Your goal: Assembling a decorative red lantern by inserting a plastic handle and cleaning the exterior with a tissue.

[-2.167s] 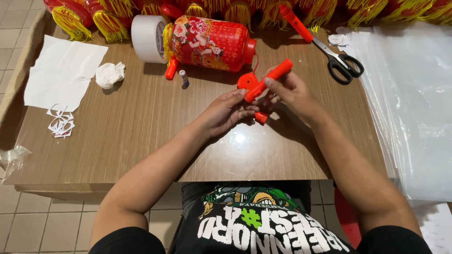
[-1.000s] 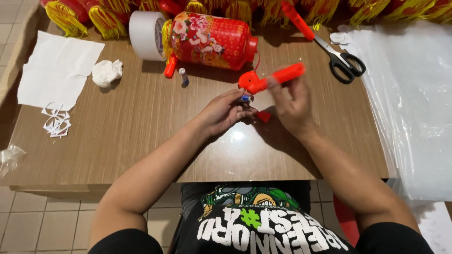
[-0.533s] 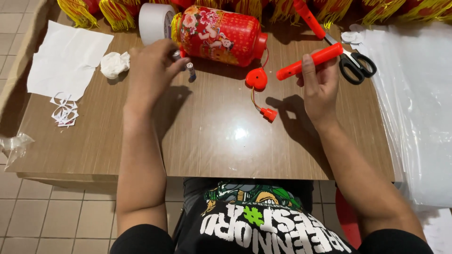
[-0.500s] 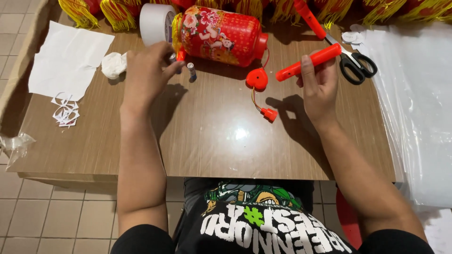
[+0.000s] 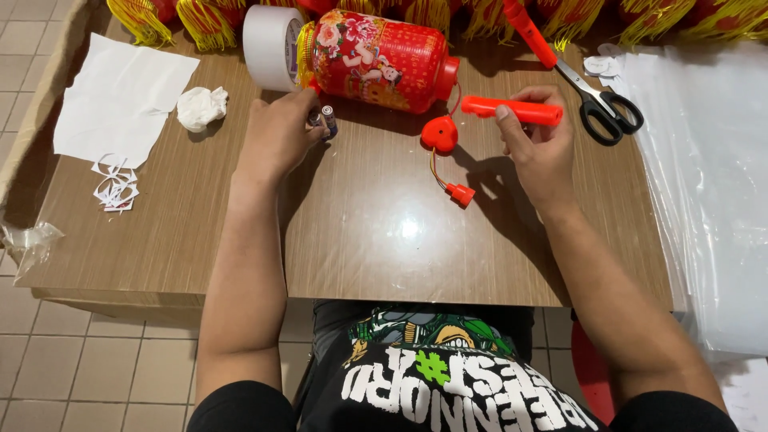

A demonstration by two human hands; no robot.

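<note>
A brown worktop (image 5: 360,232) carries a red flowered lantern (image 5: 376,60) lying on its side at the back, a white tape roll (image 5: 268,46) touching it. The right hand (image 5: 540,148) grips an orange handle (image 5: 512,110) above the worktop. The left hand (image 5: 280,136) pinches small batteries (image 5: 326,122) just beside the lantern.

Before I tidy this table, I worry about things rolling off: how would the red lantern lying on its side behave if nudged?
The red lantern is a rounded barrel lying on its side, so it would probably roll easily. It looks like thin, hollow plastic, so likely light and perhaps easy to dent. The tape roll beside it might stop it rolling that way.
</note>
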